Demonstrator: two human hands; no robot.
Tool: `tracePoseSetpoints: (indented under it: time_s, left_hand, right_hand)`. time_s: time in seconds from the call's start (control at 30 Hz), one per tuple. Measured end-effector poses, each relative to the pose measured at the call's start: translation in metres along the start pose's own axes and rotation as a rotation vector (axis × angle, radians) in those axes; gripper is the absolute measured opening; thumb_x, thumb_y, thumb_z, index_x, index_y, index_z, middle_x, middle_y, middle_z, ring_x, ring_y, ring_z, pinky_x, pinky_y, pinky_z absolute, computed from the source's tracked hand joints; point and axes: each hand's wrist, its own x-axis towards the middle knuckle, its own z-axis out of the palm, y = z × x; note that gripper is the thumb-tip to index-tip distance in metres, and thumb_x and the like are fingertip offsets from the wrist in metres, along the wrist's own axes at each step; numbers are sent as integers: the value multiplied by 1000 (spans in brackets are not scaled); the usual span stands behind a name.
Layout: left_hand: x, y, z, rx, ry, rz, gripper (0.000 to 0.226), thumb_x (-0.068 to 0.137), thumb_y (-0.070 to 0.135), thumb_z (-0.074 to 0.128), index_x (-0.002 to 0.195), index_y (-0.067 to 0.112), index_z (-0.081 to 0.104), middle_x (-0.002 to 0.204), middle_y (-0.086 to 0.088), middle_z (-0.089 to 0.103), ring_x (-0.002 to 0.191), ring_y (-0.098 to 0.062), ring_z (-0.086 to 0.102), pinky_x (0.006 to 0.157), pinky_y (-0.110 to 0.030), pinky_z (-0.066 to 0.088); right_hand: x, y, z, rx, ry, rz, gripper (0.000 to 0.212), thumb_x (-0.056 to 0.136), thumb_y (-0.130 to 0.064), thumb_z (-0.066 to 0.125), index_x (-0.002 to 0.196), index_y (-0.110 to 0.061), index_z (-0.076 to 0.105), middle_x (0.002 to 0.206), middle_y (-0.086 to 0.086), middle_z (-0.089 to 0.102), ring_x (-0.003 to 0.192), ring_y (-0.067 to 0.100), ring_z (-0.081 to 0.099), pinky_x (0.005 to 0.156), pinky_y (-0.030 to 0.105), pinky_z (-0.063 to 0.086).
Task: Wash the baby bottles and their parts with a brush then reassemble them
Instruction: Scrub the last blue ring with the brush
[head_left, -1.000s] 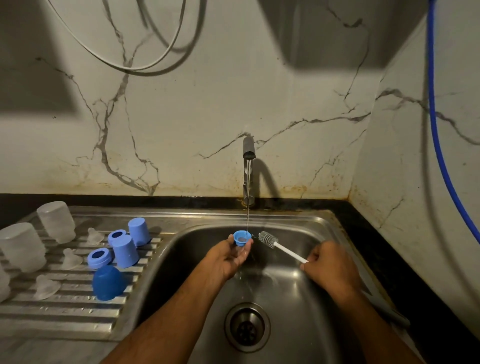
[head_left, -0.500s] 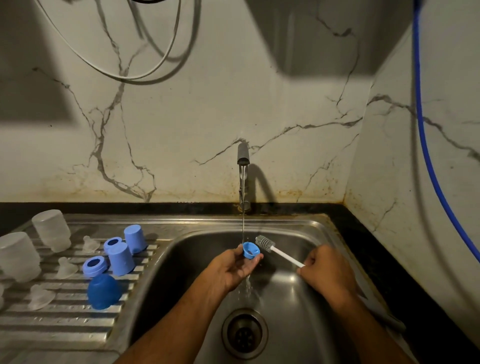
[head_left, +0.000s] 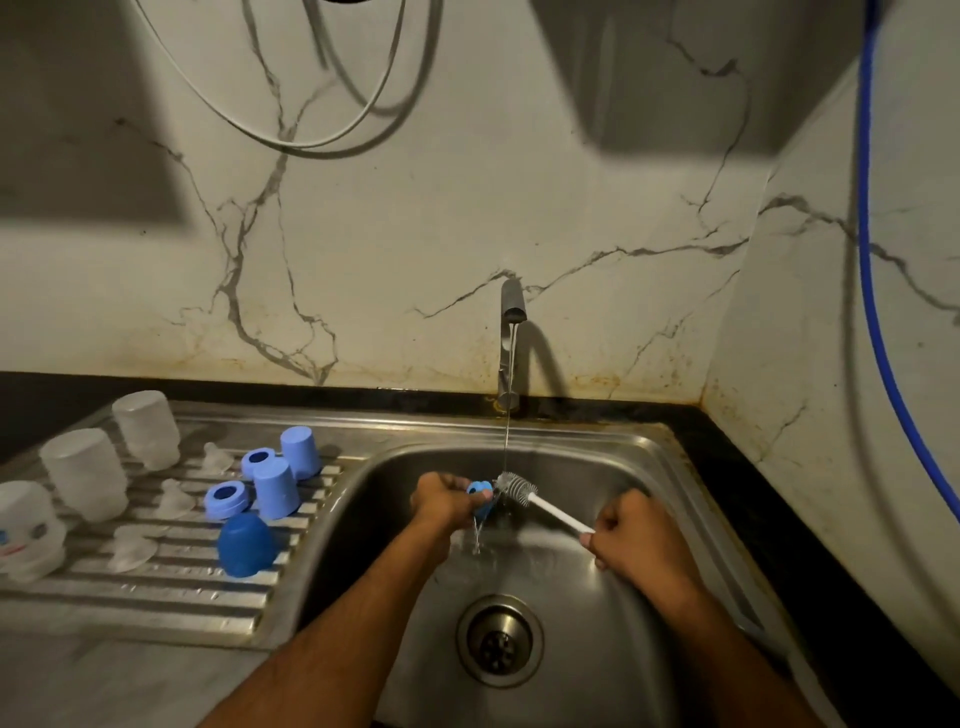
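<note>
A stainless steel sink (head_left: 649, 467) is set against a veined marble wall (head_left: 415, 234). At 12 o'clock, water runs from the tap (head_left: 511, 332). The left hand (head_left: 447, 501) is now clamped on the small blue bottle ring (head_left: 480, 496), turned sideways; the right hand (head_left: 636, 538) is closed around the white-handled bristle brush (head_left: 530, 496), brought against it.

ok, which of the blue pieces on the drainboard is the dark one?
The rounded blue cap nearest the camera, at the front of the group. It is a deep blue dome; the two tall caps and two rings behind it are pale blue.
</note>
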Motion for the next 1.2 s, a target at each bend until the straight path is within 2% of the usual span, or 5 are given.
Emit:
tracePoseSetpoints:
  time_s: [0.27,0.53,0.77,0.93,1.2]
  left_hand:
    - [-18,18,-19,163,-15,147,29,73,5,83,97,12,67,102,-5,67,93,-14,66,56,-16,52]
    - [-41,28,-58,252,25,293,32,77,12,81,104,18,65,102,2,66,96,-11,64,83,-24,54]
    - [-63,50,-120,218,62,339,35,73,15,86,102,16,67,99,-1,70,91,-11,66,80,-23,56]
    - [-82,62,-173,215,132,380,36,72,14,87,104,14,69,98,0,70,91,-11,67,84,-27,57]
    - [-99,51,-255,269,272,366,36,72,10,85,104,12,67,101,-2,68,96,-16,66,79,-26,55]
  right_hand:
    - [-14,-17,-5,-35,65,25,21,81,-25,78,65,-17,67,62,-2,66,62,10,64,64,29,56]
    - [-40,-40,-4,-31,45,-11,25,82,-23,74,61,-11,66,57,1,65,56,14,65,57,29,55]
    - [-69,-77,-4,-1,73,-108,24,84,-25,74,63,-16,66,56,-1,64,54,12,63,48,24,47]
    - [-91,-106,-7,49,71,-180,25,83,-23,74,60,-15,67,57,1,66,57,16,66,58,34,58]
    - [-113,-147,-6,79,58,-238,26,83,-22,75,58,-15,69,52,0,65,54,16,65,54,27,51]
